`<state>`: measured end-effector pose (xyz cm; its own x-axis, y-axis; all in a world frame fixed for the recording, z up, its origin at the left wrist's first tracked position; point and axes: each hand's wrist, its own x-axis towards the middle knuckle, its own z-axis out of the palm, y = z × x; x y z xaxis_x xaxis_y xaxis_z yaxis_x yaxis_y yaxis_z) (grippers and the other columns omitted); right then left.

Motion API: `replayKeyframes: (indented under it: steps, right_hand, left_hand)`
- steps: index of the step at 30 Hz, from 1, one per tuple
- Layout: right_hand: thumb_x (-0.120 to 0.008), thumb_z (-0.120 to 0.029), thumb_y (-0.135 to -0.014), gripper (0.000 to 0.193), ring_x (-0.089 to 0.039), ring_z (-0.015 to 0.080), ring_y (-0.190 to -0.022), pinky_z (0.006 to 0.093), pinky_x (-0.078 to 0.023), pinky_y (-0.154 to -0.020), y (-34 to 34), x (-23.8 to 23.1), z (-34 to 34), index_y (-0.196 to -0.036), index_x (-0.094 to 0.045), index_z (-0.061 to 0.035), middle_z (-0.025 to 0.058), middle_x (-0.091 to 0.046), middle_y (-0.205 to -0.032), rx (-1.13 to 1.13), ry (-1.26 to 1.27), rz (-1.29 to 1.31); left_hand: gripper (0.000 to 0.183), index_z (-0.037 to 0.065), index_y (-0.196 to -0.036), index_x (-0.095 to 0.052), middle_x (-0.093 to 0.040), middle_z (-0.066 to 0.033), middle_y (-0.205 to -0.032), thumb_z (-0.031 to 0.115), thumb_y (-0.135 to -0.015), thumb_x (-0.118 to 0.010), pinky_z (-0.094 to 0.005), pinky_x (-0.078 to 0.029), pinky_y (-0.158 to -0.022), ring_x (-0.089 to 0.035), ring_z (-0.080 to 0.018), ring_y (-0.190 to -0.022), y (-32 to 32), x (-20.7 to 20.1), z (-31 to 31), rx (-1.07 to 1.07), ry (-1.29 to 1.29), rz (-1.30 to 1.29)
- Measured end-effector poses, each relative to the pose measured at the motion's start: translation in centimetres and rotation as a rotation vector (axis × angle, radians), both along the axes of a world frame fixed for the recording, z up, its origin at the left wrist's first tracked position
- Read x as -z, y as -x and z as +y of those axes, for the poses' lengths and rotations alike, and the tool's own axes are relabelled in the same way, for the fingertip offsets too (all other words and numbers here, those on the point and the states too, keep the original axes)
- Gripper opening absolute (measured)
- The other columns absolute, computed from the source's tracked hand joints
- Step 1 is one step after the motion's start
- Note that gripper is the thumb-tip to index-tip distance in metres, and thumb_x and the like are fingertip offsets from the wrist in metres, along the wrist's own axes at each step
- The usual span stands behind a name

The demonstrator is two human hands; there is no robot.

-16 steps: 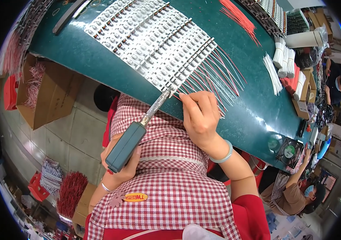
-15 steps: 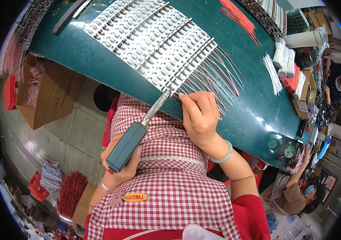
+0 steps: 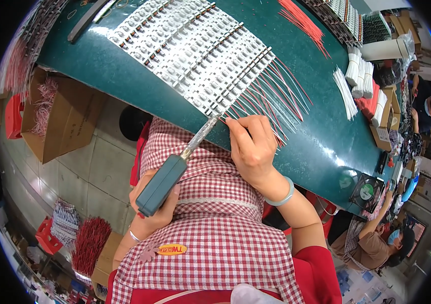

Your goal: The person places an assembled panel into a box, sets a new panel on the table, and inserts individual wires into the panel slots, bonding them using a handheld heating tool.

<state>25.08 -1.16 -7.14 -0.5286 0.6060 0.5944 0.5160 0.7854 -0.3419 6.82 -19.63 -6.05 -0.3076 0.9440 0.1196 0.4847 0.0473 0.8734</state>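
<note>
Left hand (image 3: 165, 214) wrapped round my dark green, box-handled tool with a slim metal shaft (image 3: 160, 185), tip at the near corner of the white, grid-patterned panel (image 3: 190, 58) on the dark green tabletop (image 3: 321, 164). Right hand (image 3: 253, 149) pinching what looks like a thin red wire (image 3: 223, 120) there. Probably a wire-joining step; next move calls for steady wire, careful tip lift.

The board panel (image 3: 190, 55) lay on the table (image 3: 316, 152), one corner near the front edge; wires (image 3: 281, 96) extended rightward; wire bundles (image 3: 358, 85) lay along the right edge.
</note>
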Motion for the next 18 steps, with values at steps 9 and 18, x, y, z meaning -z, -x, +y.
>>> replayKeyframes:
  steps: [9,18]
  right_hand:
    - [-0.072,0.004,-0.072,0.022,-0.058,0.0226,-0.076,0.0331,-0.048,-0.061,0.0,0.0,0.0,-0.094,-0.071,0.0016,0.007,-0.058,-0.081,0.018,0.017,0.003]
    - [-0.073,0.004,-0.071,0.022,-0.058,0.0222,-0.076,0.0329,-0.048,-0.061,0.0,0.1,-0.2,-0.093,-0.071,0.0008,0.0063,-0.058,-0.081,0.04,0.053,0.061]
  left_hand:
    - [0.028,-0.003,-0.113,-0.063,-0.063,-0.0136,-0.103,0.006,-0.088,-0.068,-0.0302,-0.046,-0.074,-0.056,-0.0156,-0.071,8.5,-7.0,-1.3,-0.588,-0.349,-0.091]
    - [0.043,-0.016,-0.124,-0.052,-0.061,-0.0213,-0.096,0.0,-0.085,-0.056,-0.0256,-0.038,-0.066,-0.049,-0.0137,-0.07,13.8,-15.8,-2.8,-0.395,-0.414,-0.124]
